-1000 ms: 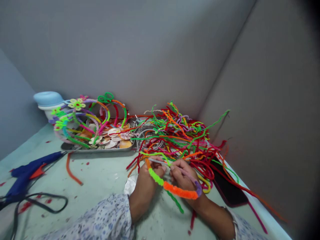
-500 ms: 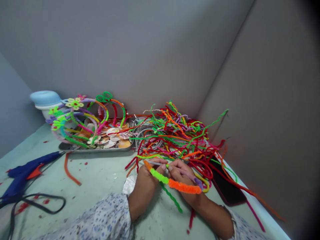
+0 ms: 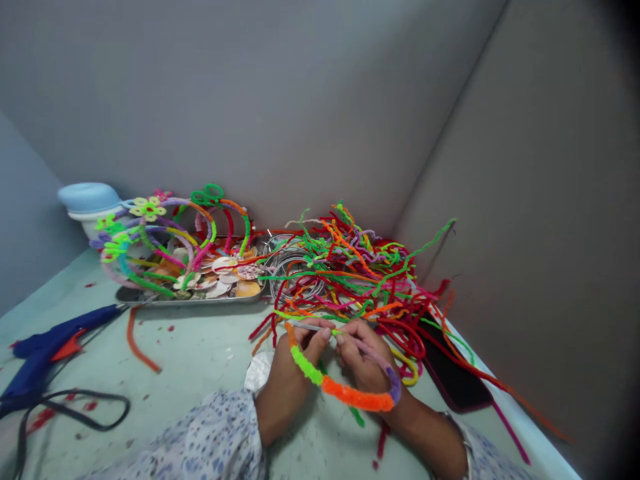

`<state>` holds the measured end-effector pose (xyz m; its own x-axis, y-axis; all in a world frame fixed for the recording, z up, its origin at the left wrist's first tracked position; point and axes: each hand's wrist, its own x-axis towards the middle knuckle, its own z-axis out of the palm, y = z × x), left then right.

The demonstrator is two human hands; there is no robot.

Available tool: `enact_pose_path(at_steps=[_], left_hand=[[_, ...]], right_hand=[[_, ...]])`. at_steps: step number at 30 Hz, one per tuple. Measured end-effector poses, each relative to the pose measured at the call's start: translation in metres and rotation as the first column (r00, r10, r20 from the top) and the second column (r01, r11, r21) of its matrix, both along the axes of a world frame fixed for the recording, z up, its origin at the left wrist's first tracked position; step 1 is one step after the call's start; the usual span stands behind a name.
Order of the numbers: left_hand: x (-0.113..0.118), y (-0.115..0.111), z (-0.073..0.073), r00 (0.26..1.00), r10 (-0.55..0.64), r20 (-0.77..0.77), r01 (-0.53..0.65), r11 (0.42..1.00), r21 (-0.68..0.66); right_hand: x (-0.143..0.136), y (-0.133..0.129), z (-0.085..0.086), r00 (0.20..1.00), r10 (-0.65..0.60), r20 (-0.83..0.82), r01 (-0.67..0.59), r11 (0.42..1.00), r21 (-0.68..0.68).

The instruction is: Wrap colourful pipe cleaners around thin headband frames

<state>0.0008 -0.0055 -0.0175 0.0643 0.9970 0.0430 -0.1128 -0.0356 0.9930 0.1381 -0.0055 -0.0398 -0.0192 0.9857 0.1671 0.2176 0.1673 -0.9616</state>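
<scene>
Both my hands hold a wire ring wrapped with pipe cleaners (image 3: 357,395) in orange, green, purple and lilac, its wrapped curve hanging toward me. My left hand (image 3: 290,373) is closed around the ring's bare grey wire (image 3: 311,327) near an orange stretch. My right hand (image 3: 367,360) pinches the lilac side, where a bit of yellow-green pipe cleaner (image 3: 336,332) shows between the two sets of fingertips. Below the ring, a dark green pipe cleaner end (image 3: 357,418) pokes out; its upper part is hidden.
Beyond my hands lies a tangled heap of pipe cleaners (image 3: 370,267) beside coiled wire rings (image 3: 295,267). A metal tray (image 3: 200,302) holds shells and finished wrapped headbands (image 3: 190,207). At left rests a blue glue gun (image 3: 55,333); at right, a dark phone (image 3: 457,377).
The ring's wrapped curve has swung lower and toward me, showing more of its purple part. Both hands stay nearly in place with their fingertips together.
</scene>
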Motion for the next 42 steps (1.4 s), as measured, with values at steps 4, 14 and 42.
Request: enact_pose_path(at_steps=[4,14,42], left_hand=[[0.000,-0.001,0.004,1.000,0.006,-0.017,-0.007,1.000,-0.012],[0.000,0.000,0.002,0.999,-0.006,-0.031,0.006,1.000,-0.006],[0.001,0.007,-0.003,0.990,0.065,-0.122,-0.064,0.998,0.014]], right_hand=[[0.000,-0.001,0.002,0.998,-0.031,0.046,0.030,0.999,0.021],[-0.001,0.001,0.006,1.000,0.008,0.016,-0.008,1.000,-0.002],[0.000,-0.004,0.010,0.973,-0.050,0.227,0.037,0.997,0.065]])
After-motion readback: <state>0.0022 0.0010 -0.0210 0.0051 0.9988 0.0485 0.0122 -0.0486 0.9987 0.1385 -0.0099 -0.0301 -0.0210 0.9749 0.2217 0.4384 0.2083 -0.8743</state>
